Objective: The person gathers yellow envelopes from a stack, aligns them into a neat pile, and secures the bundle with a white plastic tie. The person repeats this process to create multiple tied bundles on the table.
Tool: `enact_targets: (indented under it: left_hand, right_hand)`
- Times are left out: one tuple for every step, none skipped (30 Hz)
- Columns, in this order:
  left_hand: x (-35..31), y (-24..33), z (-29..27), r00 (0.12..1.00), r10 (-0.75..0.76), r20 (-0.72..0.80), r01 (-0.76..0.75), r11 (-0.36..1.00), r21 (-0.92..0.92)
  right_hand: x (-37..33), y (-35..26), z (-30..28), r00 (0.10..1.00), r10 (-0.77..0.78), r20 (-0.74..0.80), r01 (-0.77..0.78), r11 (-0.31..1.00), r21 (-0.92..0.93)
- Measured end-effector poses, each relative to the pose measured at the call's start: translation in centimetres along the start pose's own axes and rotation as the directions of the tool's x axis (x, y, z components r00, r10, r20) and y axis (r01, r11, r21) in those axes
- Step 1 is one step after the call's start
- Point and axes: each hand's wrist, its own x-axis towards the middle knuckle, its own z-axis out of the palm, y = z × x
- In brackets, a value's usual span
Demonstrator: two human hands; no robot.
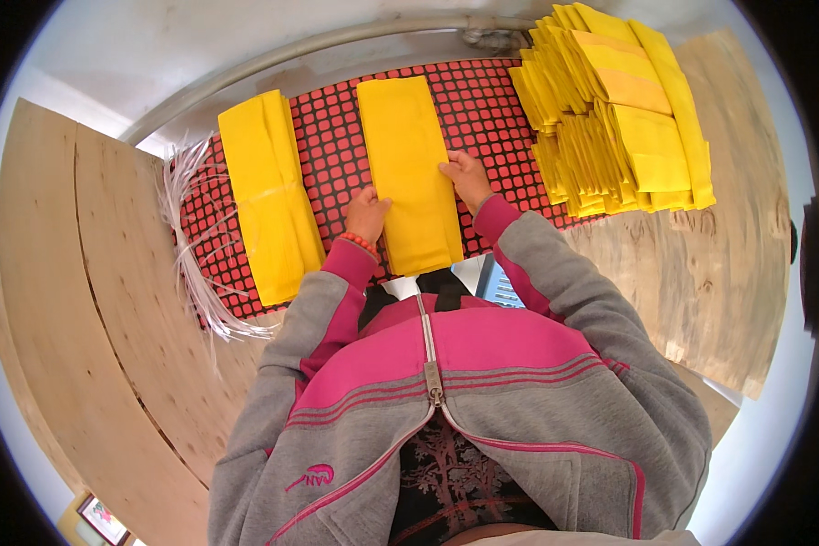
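A long folded yellow cloth (pixel 408 155) lies in front of me on a red and black checked mat (pixel 332 146). My left hand (pixel 367 217), with an orange bead bracelet at the wrist, is closed on its left edge near the lower half. On the opposite edge, a little farther up, my right hand (pixel 469 180) grips it between thumb and fingers. To the left rests a second yellow folded bundle (pixel 268 200), with a thin pale band around its middle.
A tall stack of yellow folded cloths (pixel 623 118) stands at the far right. Thin white strips (pixel 187 237) hang along the mat's left edge. Wooden boards (pixel 118 264) lie on both sides, and a pipe (pixel 318 44) runs along the wall behind.
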Motion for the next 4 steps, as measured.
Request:
enact_targets:
  left_hand:
    - [0.04, 0.00, -0.05, 1.000, 0.015, 0.003, -0.015, 1.000, -0.009]
    - [0.07, -0.03, -0.10, 1.000, 0.021, 0.000, -0.021, 1.000, -0.009]
    - [0.18, -0.03, -0.06, 1.000, 0.012, -0.005, -0.012, 1.000, -0.005]
    - [0.29, -0.06, 0.03, 1.000, 0.002, -0.009, -0.002, 1.000, -0.002]
  right_hand:
    - [0.03, 0.00, 0.02, 1.000, 0.004, 0.003, -0.004, 1.000, 0.004]
    - [0.05, 0.04, 0.03, 1.000, 0.006, 0.013, -0.006, 1.000, -0.003]
    - [0.15, 0.01, -0.06, 1.000, 0.008, 0.023, -0.007, 1.000, -0.010]
    - [0.22, 0.00, -0.20, 0.999, 0.014, 0.029, -0.014, 1.000, -0.013]
